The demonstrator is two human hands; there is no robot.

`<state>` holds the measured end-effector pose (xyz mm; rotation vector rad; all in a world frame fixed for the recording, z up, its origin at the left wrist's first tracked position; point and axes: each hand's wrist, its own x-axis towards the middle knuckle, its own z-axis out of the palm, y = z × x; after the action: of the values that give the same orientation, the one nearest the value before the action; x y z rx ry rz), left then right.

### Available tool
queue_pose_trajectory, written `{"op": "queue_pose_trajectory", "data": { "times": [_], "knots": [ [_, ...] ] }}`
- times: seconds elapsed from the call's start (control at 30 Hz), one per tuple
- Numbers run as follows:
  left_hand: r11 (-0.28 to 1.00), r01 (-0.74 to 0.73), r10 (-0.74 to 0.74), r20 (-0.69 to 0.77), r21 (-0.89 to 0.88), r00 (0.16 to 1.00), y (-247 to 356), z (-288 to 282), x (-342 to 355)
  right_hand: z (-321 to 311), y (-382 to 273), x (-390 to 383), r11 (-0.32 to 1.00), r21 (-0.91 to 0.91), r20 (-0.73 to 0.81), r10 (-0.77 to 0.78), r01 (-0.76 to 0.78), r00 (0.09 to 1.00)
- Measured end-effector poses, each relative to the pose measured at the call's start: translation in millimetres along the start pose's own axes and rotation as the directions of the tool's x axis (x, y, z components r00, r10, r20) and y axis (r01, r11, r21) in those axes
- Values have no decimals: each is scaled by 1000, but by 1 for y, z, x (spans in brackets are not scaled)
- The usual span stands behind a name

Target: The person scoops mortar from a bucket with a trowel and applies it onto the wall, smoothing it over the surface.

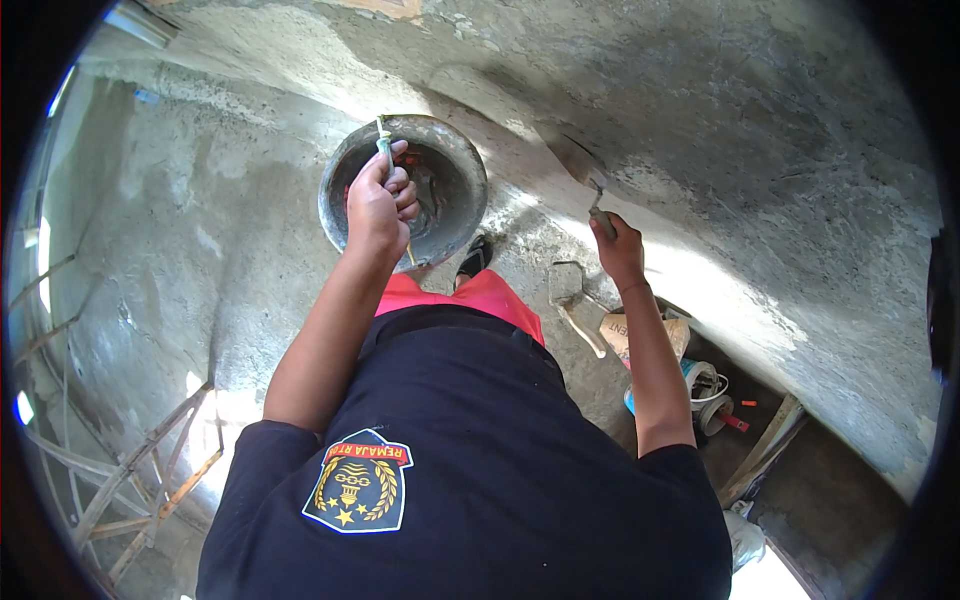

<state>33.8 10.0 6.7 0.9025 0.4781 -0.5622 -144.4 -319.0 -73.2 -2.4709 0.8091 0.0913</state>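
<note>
My left hand [380,205] is closed round the greenish handle of a hand tool [385,148] with a bent metal neck; I cannot make out its blade. That hand is above a round, dark basin [467,165] smeared with grey, whose inside it partly covers. To the right, my right hand [622,250] grips the handle of a trowel [575,158]. The trowel's flat blade lies at the rough grey wall [720,130], and looks to be touching it.
A hoe-like tool [566,284] with a wooden handle lies on the floor right of my legs. Beside my right forearm are a paper sack [660,338] and a bucket [705,380]. Wooden planks [765,450] lie lower right; a frame of poles [150,450] stands lower left.
</note>
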Motion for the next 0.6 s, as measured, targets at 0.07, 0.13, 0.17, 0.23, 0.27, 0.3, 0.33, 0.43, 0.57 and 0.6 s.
{"op": "queue_pose_trajectory", "data": {
  "times": [0.07,0.13,0.17,0.23,0.27,0.3,0.33,0.43,0.57,0.6],
  "knots": [
    [1000,8,-8,-18,-13,1000,0,2,-2,7,-6,0,998,-48,56,52,-49,997],
    [1000,10,-11,-34,-29,999,0,1,-4,8,-9,-13,999,-32,55,38,-36,998],
    [1000,9,-10,-39,-27,999,0,-1,-5,6,-11,-18,1000,-17,54,20,-19,998],
    [1000,8,-9,-46,-29,999,-1,-3,-5,-1,-14,-25,1000,-17,59,-10,11,998],
    [1000,11,-13,-44,-28,999,-2,-4,-5,-3,-13,-27,1000,17,33,-14,14,999],
    [1000,15,-16,-43,-28,999,-3,-5,-6,-5,-12,-27,999,52,9,-18,17,1000],
    [999,17,-18,-43,-28,999,-5,-6,-5,-2,-9,-23,999,32,-39,-1,3,999],
    [999,25,-26,-23,-35,999,-7,-7,-3,0,0,-11,996,79,-50,35,-31,998],
    [999,32,-32,-15,-15,999,-8,-6,-1,24,6,0,1000,-21,8,-19,20,1000],
    [999,38,-38,-20,-13,999,-9,-5,-1,29,7,-2,998,-26,34,51,-50,998]
  ]
}}
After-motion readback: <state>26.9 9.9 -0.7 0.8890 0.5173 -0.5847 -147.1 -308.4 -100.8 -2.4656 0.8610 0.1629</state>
